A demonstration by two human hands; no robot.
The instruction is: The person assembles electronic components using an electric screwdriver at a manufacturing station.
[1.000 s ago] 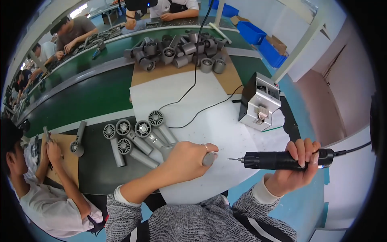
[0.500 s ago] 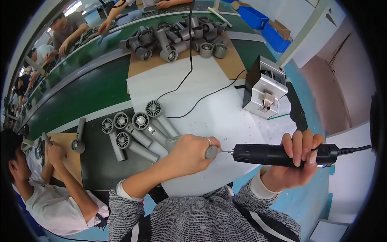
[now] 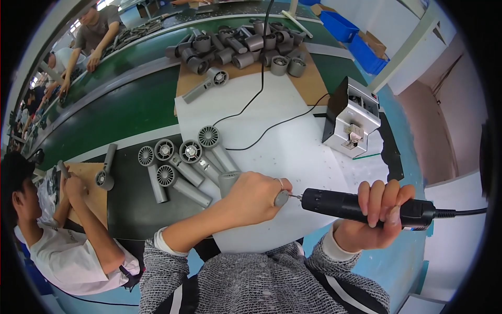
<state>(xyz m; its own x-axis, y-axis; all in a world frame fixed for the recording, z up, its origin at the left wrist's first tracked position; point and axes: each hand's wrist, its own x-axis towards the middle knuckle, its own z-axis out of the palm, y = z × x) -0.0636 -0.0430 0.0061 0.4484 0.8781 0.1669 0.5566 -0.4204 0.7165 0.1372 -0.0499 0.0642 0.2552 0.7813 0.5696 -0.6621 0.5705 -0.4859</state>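
Note:
My left hand (image 3: 256,196) is closed around a grey handheld fan. The fan's head (image 3: 229,180) shows behind my wrist, and the round end of its handle (image 3: 281,198) sticks out past my fingers. Gripped in my right hand (image 3: 381,214) is a black electric screwdriver (image 3: 332,203), held level with its bit pointing left. The bit's tip (image 3: 294,196) meets or nearly meets the handle end; exact contact is too small to tell. Left of my hands, several grey fans (image 3: 180,186) lie side by side.
Many grey fans (image 3: 240,47) are piled on cardboard (image 3: 314,86) at the back. A silver machine (image 3: 355,125) stands right of the white sheet (image 3: 282,141), which carries small dark specks. Black cables (image 3: 277,124) cross it. A co-worker (image 3: 78,246) sits at my left.
The whole view has shifted slightly. One fan at the pile's near edge now lies with its handle toward the lower left, not up over the pile. Both hands keep their holds.

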